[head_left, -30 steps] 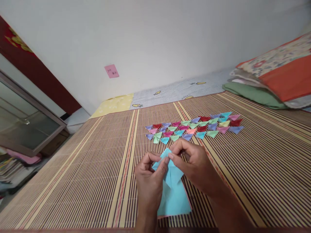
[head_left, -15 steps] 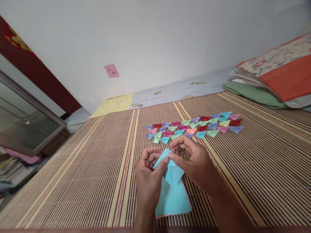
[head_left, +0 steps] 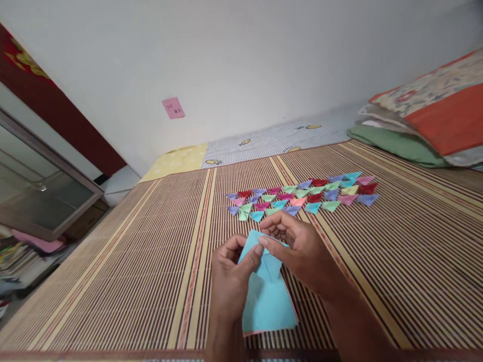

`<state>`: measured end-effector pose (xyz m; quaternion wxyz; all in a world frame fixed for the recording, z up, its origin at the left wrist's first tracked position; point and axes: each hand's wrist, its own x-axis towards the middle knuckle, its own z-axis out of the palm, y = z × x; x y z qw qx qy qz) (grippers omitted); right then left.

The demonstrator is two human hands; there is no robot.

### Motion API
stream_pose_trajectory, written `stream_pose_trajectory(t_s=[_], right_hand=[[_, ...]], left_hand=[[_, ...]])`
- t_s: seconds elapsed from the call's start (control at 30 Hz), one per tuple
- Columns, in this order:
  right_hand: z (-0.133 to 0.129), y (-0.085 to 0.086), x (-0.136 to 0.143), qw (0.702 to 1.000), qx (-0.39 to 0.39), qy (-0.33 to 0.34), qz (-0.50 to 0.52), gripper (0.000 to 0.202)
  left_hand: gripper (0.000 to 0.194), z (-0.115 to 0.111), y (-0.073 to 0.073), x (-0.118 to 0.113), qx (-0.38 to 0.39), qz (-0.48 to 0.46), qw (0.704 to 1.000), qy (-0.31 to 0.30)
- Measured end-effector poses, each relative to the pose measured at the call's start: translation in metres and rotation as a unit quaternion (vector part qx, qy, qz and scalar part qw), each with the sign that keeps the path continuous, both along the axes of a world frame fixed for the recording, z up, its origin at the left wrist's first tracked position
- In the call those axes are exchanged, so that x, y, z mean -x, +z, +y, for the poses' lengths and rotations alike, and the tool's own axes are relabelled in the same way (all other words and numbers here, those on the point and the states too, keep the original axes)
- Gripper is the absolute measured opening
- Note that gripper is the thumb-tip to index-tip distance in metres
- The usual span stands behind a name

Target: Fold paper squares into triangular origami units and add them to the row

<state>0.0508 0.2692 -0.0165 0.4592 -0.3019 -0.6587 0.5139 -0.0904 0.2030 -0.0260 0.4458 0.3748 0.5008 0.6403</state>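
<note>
Paper, cyan and folded, sits at lower centre of the frame, above cyan sheets lying on the striped mat. My left hand pinches it, thumb in front, fingers behind; my right hand lays its thumb across the front, fingers curled, though I can't tell whether their tips grip. Half a second ago the top corner pointed up the frame; now it has shifted left, the top edge slanting down rightward. My left fingers have closed in.
</note>
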Motion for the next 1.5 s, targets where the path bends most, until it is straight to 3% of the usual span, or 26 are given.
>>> stream_pose_trajectory(t_s=[0.07, 0.23, 0.6, 0.9, 1.1, 1.37, 1.5], right_hand=[[-0.0006, 0.0004, 0.0008, 0.999, 0.011, 0.021, -0.022, 0.009], [-0.0041, 0.0025, 0.0054, 0.997, 0.055, 0.048, -0.011, 0.029], [-0.0059, 0.0069, 0.0029, 0.994, 0.057, 0.086, 0.038, 0.023], [-0.0064, 0.0036, 0.0026, 0.997, 0.039, 0.044, 0.04, 0.029], [-0.0046, 0.0033, -0.0026, 0.996, 0.017, 0.086, -0.002, 0.026], [-0.0077, 0.0062, 0.0, 0.998, -0.006, 0.062, -0.013, 0.036], [-0.0089, 0.0065, 0.0018, 0.999, -0.005, 0.052, -0.012, 0.04]], left_hand=[[0.026, 0.0002, -0.0025, 0.0022, -0.005, -0.026, 1.0, 0.016], [0.021, 0.0004, -0.0029, 0.0037, -0.02, -0.071, 0.997, 0.024], [0.022, 0.0002, 0.0035, 0.003, -0.038, -0.098, 0.994, -0.017], [0.021, 0.001, 0.0041, -0.0037, -0.028, -0.117, 0.993, -0.017], [0.022, 0.0016, 0.0047, -0.0016, -0.027, -0.121, 0.992, -0.014], [0.019, -0.0016, 0.005, 0.001, -0.031, -0.128, 0.99, -0.054], [0.016, -0.0011, 0.0027, 0.0034, -0.035, -0.105, 0.993, -0.027]])
